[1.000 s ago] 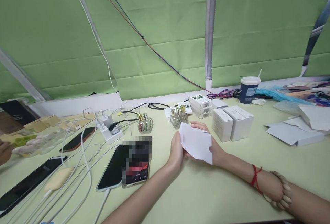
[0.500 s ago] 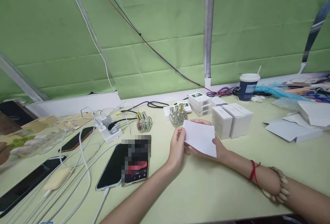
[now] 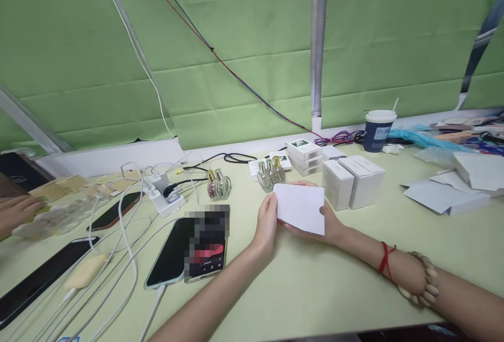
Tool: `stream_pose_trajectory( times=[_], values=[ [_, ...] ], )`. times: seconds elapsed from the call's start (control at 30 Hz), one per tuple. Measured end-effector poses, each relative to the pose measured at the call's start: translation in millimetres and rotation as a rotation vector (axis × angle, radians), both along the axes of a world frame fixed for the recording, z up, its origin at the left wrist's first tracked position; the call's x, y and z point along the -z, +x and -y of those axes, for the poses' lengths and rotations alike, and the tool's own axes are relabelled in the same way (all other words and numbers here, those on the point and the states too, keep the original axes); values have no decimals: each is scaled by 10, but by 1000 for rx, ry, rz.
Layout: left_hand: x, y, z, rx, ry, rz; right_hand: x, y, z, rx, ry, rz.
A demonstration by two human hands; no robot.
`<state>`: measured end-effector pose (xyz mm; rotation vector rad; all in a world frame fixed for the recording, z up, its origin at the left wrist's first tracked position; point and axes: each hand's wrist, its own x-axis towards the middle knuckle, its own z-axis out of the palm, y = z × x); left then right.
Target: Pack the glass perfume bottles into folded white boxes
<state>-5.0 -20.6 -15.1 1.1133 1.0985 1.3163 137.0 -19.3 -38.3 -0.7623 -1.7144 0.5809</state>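
A white card (image 3: pixel 300 209) is grasped between the left hand (image 3: pixel 266 222) and the right hand (image 3: pixel 332 225), above the pale table (image 3: pixel 315 295).
The left fingers pinch the card's left edge; the right ones curl behind it, mostly hidden, fingertips showing past its top edge. Just beyond stand glass bottles (image 3: pixel 271 176) with gold and silver caps; near the right hand, upright white boxes (image 3: pixel 356 183), with a stack of flat boxes (image 3: pixel 304 157) behind. Left of the left forearm, two phones (image 3: pixel 167 253) lie side by side, a power strip (image 3: pixel 163 198) beyond them. Farther right lie flattened cartons (image 3: pixel 441 196) and a lidded blue cup (image 3: pixel 378 135); at far left, another person's hand (image 3: pixel 18 213).
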Motion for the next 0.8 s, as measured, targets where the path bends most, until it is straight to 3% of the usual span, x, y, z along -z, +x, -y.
stream_pose_trajectory(
  times=[0.23,0.5,0.6,0.8],
  values=[
    [-15,-14,-8,-31,6,-36,-54,1,23,-44,21,-23],
    [60,-26,-30,-73,-6,-65,20,21,-12,20,64,87],
    [56,-14,-16,-24,-30,-59,32,22,-28,39,81,113],
    [14,39,24,132,76,-104,-1,60,-18,4,101,162]
  ],
)
